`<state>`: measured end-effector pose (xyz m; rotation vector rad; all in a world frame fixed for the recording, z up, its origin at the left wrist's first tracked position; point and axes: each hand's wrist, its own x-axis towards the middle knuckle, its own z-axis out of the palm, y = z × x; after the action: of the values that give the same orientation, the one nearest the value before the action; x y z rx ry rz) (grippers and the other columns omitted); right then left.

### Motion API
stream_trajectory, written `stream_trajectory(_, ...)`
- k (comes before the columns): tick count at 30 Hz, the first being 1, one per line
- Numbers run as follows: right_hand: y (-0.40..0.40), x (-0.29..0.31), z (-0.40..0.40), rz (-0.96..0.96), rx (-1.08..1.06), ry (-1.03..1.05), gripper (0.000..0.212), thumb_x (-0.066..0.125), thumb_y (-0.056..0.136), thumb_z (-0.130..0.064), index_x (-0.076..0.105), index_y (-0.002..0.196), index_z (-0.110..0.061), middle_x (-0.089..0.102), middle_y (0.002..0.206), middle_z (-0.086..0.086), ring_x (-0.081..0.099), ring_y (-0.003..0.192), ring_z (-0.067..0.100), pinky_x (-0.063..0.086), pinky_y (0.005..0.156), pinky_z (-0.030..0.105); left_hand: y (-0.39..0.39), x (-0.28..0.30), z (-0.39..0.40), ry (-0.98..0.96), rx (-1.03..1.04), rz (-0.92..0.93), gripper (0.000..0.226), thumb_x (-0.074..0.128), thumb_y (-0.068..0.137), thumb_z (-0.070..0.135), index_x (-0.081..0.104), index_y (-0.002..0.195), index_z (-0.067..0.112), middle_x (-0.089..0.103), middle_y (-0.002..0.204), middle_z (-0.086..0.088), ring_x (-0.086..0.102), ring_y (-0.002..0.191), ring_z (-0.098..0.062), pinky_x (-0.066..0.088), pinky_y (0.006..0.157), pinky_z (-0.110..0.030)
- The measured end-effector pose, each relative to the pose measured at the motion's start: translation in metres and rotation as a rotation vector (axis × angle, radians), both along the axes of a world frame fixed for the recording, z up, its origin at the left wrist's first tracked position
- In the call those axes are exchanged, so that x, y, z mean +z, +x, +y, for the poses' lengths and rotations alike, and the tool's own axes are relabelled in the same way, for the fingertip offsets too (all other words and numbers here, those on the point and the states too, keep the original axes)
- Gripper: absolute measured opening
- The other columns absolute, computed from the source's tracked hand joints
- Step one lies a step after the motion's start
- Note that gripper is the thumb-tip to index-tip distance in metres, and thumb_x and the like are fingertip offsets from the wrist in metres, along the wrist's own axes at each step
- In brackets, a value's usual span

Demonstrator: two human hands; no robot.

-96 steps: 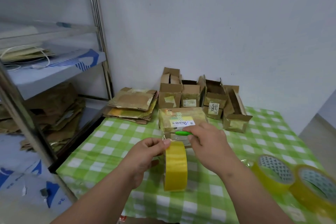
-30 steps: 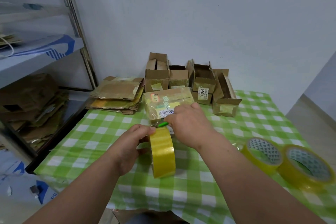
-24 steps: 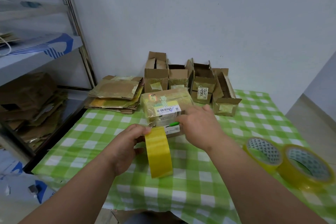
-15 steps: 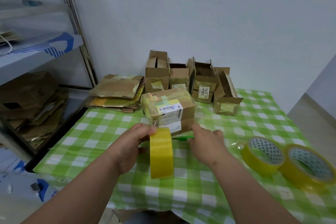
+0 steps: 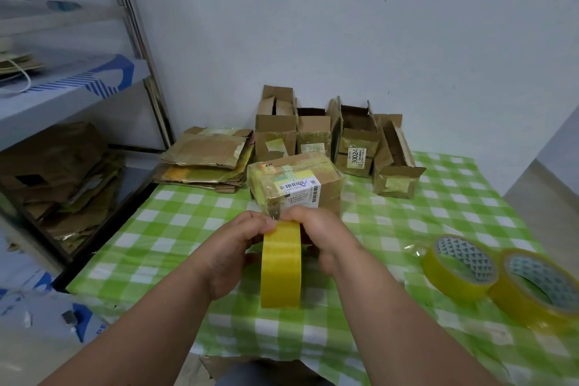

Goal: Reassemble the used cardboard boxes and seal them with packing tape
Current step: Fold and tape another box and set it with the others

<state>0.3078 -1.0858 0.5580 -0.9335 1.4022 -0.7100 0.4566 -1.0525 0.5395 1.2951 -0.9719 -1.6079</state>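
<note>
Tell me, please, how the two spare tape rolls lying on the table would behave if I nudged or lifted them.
The two spare tape rolls lie flat on the checked tablecloth, so a nudge would probably slide them rather than roll them. Stood on edge, they would likely roll. Their open cores suggest an easy, firm grip.

Yellow tape roll (image 5: 281, 263); green-white checked tablecloth (image 5: 163, 229); brown cardboard boxes (image 5: 357, 147); white barcode label (image 5: 300, 191).

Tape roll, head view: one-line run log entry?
left hand: holds tape roll | right hand: at tape end | sealed box: on table
</note>
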Motion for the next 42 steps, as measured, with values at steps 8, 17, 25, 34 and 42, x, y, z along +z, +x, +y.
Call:
stream_trajectory(8,0.005,0.006,-0.008,0.019,-0.057,-0.025,0.008,0.067,0.079,-0.003,0.067,0.083,-0.010,0.066,0.086,0.011,0.060,0.081,0.024,0.047,0.073,0.033,0.002,0.002,-0.001,-0.024,0.018,-0.154,0.075,0.080,0.051,0.056,0.061,0.109,0.012,0.072,0.103,-0.004,0.065,0.101,-0.024,0.049,0.090,-0.043)
stream_trajectory(17,0.004,0.007,-0.004,0.008,-0.023,-0.072,0.011,0.067,0.080,-0.002,0.064,0.081,-0.012,0.056,0.072,0.004,0.050,0.069,0.018,0.038,0.063,0.029,0.015,0.021,-0.043,-0.708,-0.008,-0.954,0.040,0.057,0.098,0.031,0.056,0.138,0.035,0.039,0.152,0.010,0.035,0.139,-0.013,0.033,0.113,-0.039)
stream_trajectory(25,-0.007,0.000,0.003,-0.049,0.024,-0.186,0.022,0.069,0.082,-0.003,0.060,0.065,-0.013,0.059,0.071,0.005,0.055,0.068,0.017,0.040,0.060,0.026,0.008,0.015,-0.062,-0.718,-0.100,-1.231,0.045,0.070,0.088,0.038,0.060,0.132,0.037,0.045,0.148,0.013,0.030,0.138,-0.015,0.028,0.116,-0.039)
stream_trajectory(34,-0.020,-0.004,0.003,-0.147,-0.098,-0.226,0.016,0.069,0.083,-0.005,0.063,0.070,-0.010,0.066,0.066,0.002,0.059,0.069,0.021,0.045,0.066,0.031,0.005,0.011,-0.063,-0.821,-0.041,-1.363,0.040,0.072,0.086,0.038,0.065,0.124,0.030,0.054,0.137,0.008,0.041,0.124,-0.018,0.036,0.103,-0.034)
stream_trajectory(42,-0.036,-0.003,-0.012,-0.158,-0.198,-0.250,0.018,0.067,0.087,-0.007,0.065,0.071,-0.013,0.066,0.068,0.003,0.061,0.071,0.022,0.047,0.065,0.034,0.023,0.017,-0.065,-0.824,-0.193,-1.364,0.060,0.077,0.081,0.036,0.054,0.136,0.040,0.047,0.147,0.012,0.036,0.133,-0.017,0.031,0.111,-0.036)
